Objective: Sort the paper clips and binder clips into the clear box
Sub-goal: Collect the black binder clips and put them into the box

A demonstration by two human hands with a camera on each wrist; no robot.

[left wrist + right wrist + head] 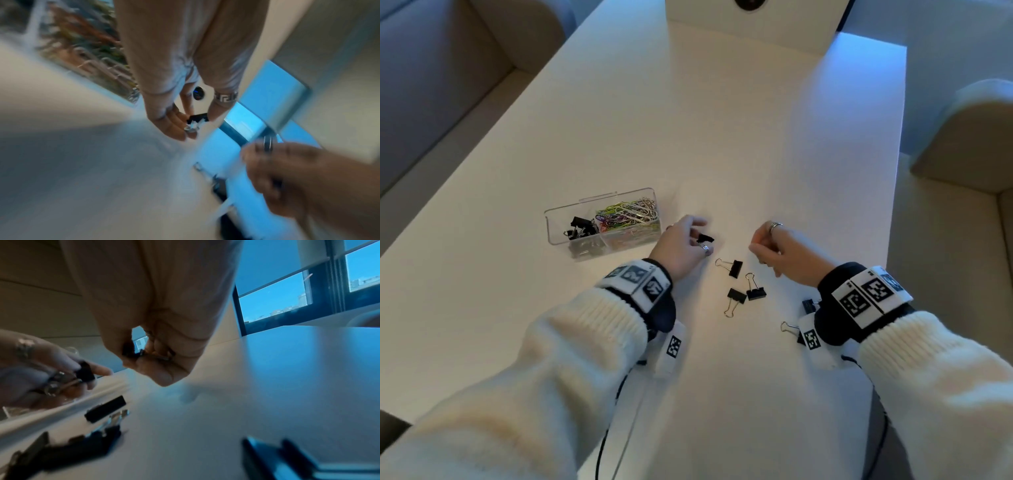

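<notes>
Clear box [602, 224]: on white table [756, 137], just left of left hand; split into compartments, black binder clips in left one, coloured paper clips [626, 214] in right one, so sorting by kind already set up
Held binder clip [705, 238]: pinched at fingertips of left hand [681, 246], black body outward, wire loops toward palm; probably oriented for a short carry to left compartment
Left hand pose: wrist low over table, fingers curled narrow round clip, ringed finger visible
Right hand [780, 248]: raised just above table, fingers curled; right wrist view shows a small dark piece [133, 352] pinched there, likely another binder clip, too blurred to confirm
Loose binder clips [739, 284]: three between the hands, more partly hidden under right wrist, within easy reach of either hand
Judgement: paper clips done, binder clips partway
</notes>
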